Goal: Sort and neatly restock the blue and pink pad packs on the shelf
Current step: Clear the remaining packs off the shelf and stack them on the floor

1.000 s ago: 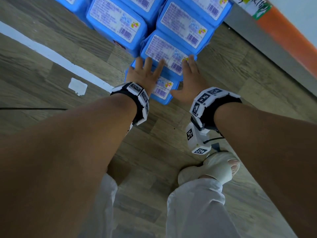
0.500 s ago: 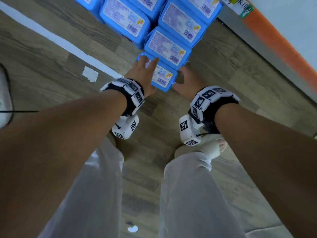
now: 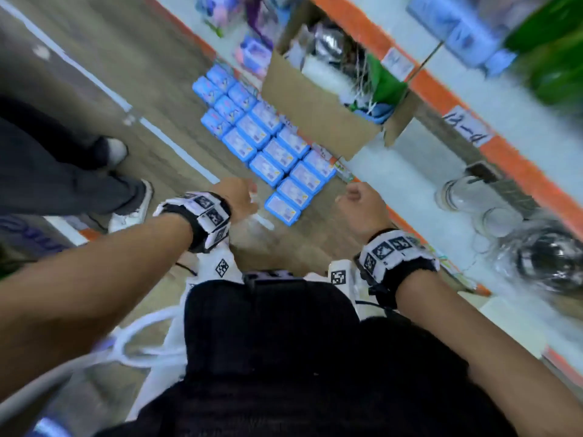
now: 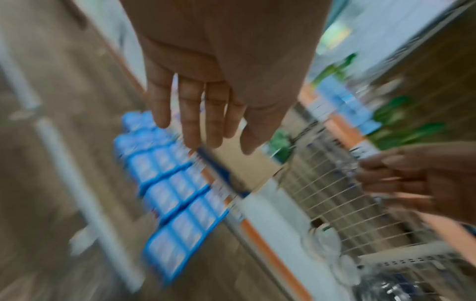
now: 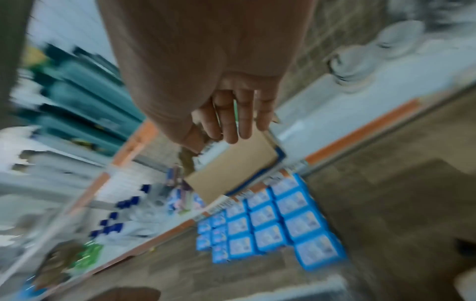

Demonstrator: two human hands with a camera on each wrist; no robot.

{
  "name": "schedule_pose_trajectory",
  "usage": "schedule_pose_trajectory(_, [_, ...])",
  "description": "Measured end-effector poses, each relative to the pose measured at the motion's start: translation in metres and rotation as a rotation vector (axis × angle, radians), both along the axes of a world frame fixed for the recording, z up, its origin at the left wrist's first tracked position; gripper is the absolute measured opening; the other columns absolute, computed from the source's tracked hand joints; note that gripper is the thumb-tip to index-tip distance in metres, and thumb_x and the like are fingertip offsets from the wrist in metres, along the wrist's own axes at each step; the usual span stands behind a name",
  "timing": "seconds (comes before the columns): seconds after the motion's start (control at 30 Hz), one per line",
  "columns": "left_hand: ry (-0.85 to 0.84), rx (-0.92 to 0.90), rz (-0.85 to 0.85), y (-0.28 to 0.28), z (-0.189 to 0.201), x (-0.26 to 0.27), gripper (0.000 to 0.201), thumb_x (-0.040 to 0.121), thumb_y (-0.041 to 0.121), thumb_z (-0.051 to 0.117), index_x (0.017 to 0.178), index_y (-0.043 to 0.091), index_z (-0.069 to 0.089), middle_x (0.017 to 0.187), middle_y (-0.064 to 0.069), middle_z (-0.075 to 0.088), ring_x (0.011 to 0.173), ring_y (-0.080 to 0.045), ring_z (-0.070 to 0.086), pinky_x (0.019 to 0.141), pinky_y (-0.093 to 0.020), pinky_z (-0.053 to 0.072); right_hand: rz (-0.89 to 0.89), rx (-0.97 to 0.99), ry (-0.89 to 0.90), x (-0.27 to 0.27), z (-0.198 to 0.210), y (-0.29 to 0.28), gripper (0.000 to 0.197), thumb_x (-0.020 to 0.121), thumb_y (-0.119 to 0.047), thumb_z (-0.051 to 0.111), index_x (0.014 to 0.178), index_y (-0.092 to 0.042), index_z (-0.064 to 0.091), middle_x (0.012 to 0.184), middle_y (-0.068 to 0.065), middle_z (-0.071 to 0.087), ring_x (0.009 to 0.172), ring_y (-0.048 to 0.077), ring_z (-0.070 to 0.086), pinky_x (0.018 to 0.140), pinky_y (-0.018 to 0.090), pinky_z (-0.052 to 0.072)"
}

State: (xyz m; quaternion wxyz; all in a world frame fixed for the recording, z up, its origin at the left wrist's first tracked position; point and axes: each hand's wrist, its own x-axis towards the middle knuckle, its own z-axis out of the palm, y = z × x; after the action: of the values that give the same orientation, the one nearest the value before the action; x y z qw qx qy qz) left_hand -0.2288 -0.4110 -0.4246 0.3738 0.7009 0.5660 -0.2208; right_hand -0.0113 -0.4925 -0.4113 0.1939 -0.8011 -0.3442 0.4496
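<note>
Blue rectangular plastic-wrapped pad packs [image 3: 277, 159] laid flat on the wood-grain plank floor [image 3: 132, 58], label side up, each with a pale printed panel framed by a bright blue border — print too blurred to read. Set edge to edge in slanting rows alongside the foot of the white shelf with orange edge strips [image 3: 492, 152], the nearest pack [image 3: 281, 208] sitting alone at the end of the block. Same block visible from the left wrist [image 4: 175, 195] and from the right wrist [image 5: 270, 222], smeared by motion in both. Left hand [image 3: 235, 197] raised above the floor, well apart from the packs, holding nothing; from its wrist camera, fingers [image 4: 190, 116] straight and slightly spread [image 4: 206, 81]. Right hand [image 3: 362, 206] also up and empty, fingers curled loosely inward in the head view; from its own wrist camera [image 5: 231, 101], hanging relaxed, nothing gripped. Open brown cardboard box [image 3: 312, 115] resting on the lowest shelf level just behind the packs, filled with mixed goods. White painted line [image 3: 176, 146] running across the floor to the left of the block. Dark trousers and a white shoe [image 3: 132, 209] of another person at the left edge.
</note>
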Motion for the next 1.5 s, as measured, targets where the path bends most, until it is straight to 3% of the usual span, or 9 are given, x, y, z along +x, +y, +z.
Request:
schedule_pose_trajectory(0.13, [-0.15,0.256,0.048,0.049,0.096,0.013,0.038,0.088,0.03,0.057,0.123,0.015,0.052,0.113,-0.003,0.062,0.106,-0.025,0.057,0.087,-0.03,0.042,0.126,0.219,-0.068,0.021,0.103,0.06,0.038,0.086,-0.01,0.057,0.123,-0.004,0.05,0.103,0.002,0.05,0.095,0.014,0.049,0.077,0.016,0.035])
schedule_pose_trajectory(0.33, [-0.459,0.546,0.116,0.163,0.214,0.021,0.021,0.083,0.024,0.063,0.102,0.015,0.058,0.087,0.0,0.058,0.092,-0.026,0.06,0.08,-0.029,0.043,0.227,0.571,-0.241,0.024,0.235,0.167,0.028,0.086,-0.016,0.06,0.112,-0.01,0.054,0.104,0.005,0.056,0.098,0.019,0.052,0.088,0.031,0.04])
schedule_pose_trajectory(0.57, [-0.594,0.663,-0.03,0.32,0.308,0.018,0.039,0.089,0.031,0.058,0.124,0.015,0.05,0.096,0.005,0.054,0.089,-0.015,0.053,0.077,-0.024,0.04,0.153,0.726,-0.498,0.012,0.324,0.291,0.041,0.085,-0.023,0.06,0.123,-0.012,0.05,0.12,0.004,0.053,0.109,0.017,0.05,0.087,0.023,0.033])
schedule_pose_trajectory(0.77, [-0.566,0.673,-0.085,0.394,0.328,0.011,0.041,0.088,0.029,0.058,0.125,0.011,0.051,0.114,-0.009,0.059,0.103,-0.026,0.056,0.086,-0.031,0.044,0.237,0.19,-0.853,0.011,0.319,0.347,0.097,0.071,-0.05,0.071,0.145,-0.017,0.018,0.141,0.008,0.035,0.129,0.028,0.036,0.103,0.041,0.035])
schedule_pose_trajectory(0.83, [-0.568,0.68,-0.043,0.408,0.324,0.005,0.038,0.087,0.029,0.059,0.12,0.012,0.053,0.11,-0.008,0.06,0.099,-0.026,0.058,0.081,-0.031,0.046,0.263,-0.034,-1.073,0.009,0.305,0.354,0.085,0.077,-0.045,0.067,0.141,-0.016,0.02,0.137,0.007,0.036,0.124,0.028,0.039,0.1,0.042,0.036])
schedule_pose_trajectory(0.97, [-0.593,0.789,0.002,0.438,0.325,-0.006,0.031,0.084,0.027,0.059,0.113,0.015,0.053,0.105,-0.009,0.063,0.094,-0.028,0.06,0.077,-0.034,0.05,0.198,0.046,-1.292,0.007,0.295,0.365,0.033,0.088,-0.015,0.046,0.121,-0.013,0.041,0.124,0.007,0.044,0.112,0.026,0.045,0.089,0.036,0.04])
schedule_pose_trajectory(1.17, [-0.598,0.796,0.056,0.453,0.33,0.012,0.062,0.079,0.034,0.064,0.132,0.014,0.036,0.121,-0.015,0.048,0.108,-0.035,0.052,0.089,-0.042,0.047,0.159,0.081,-1.25,0.01,0.291,0.367,0.037,0.085,-0.012,0.049,0.121,-0.011,0.041,0.121,0.009,0.044,0.111,0.028,0.044,0.086,0.035,0.039])
schedule_pose_trajectory(1.33, [-0.652,0.855,0.203,0.465,0.342,0.046,0.11,0.072,0.04,0.075,0.148,0.022,-0.002,0.144,-0.019,0.025,0.13,-0.035,0.03,0.104,-0.044,0.031,0.135,0.082,-1.254,0.009,0.289,0.37,0.032,0.086,-0.01,0.048,0.118,-0.012,0.041,0.119,0.008,0.045,0.108,0.026,0.045,0.083,0.034,0.039])
schedule_pose_trajectory(1.5, [-0.742,0.909,0.289,0.485,0.335,0.085,0.116,0.068,0.039,0.078,0.148,0.025,-0.006,0.148,-0.018,0.017,0.131,-0.037,0.031,0.103,-0.049,0.033,0.141,0.079,-1.244,0.014,0.285,0.373,0.034,0.083,-0.001,0.045,0.116,-0.009,0.04,0.118,0.009,0.044,0.106,0.027,0.045,0.08,0.031,0.036])
